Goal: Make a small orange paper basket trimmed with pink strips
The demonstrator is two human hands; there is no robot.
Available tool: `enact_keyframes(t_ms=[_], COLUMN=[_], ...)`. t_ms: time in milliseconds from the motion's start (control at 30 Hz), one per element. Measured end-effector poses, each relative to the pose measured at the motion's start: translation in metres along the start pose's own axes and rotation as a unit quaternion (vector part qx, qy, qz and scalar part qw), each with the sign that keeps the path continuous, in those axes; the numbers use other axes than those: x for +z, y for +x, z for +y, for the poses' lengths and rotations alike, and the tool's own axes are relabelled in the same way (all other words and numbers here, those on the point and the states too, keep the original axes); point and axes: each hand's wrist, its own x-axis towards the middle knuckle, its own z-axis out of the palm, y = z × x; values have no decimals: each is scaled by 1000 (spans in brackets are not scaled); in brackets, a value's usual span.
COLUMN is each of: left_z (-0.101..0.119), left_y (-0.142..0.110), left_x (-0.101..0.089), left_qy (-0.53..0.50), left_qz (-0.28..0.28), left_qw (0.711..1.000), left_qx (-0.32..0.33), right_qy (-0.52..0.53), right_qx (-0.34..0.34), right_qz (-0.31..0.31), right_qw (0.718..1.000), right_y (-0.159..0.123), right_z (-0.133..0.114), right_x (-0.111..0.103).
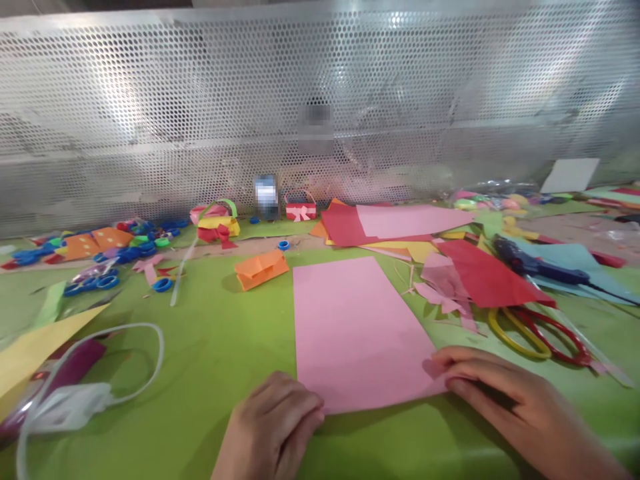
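A sheet of pink paper lies on the green table in front of me, its near edge slightly raised. My left hand pinches the near left corner between thumb and fingers. At the near right corner, my right hand grips the sheet the same way, fingers closed on it. Just beyond the sheet's far left corner sits a folded orange paper piece. Pink paper scraps lie close to the sheet's right side.
Scissors with yellow and red handles and a dark glue gun lie at right. Colored sheets are stacked at the back. A white charger with a looping cable is at left. A perforated metal panel stands behind.
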Motion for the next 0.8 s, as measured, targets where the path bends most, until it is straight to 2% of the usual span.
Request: enact_keyframes(t_ms=[333,633,800], left_z=[-2,-8,-8], left_y=[0,-3,-7], left_x=[0,1,1], left_qy=[3,8,21], left_qz=[-14,-25,-34], left_qw=[1000,999,998], left_qx=[13,27,43], right_qy=[-12,-20,-19], right_qx=[-19,-7,-1], right_qz=[11,20,0], right_qw=[1000,1000,1000], right_y=[-2,-4,-8], right_z=[2,7,14], right_x=[1,5,7])
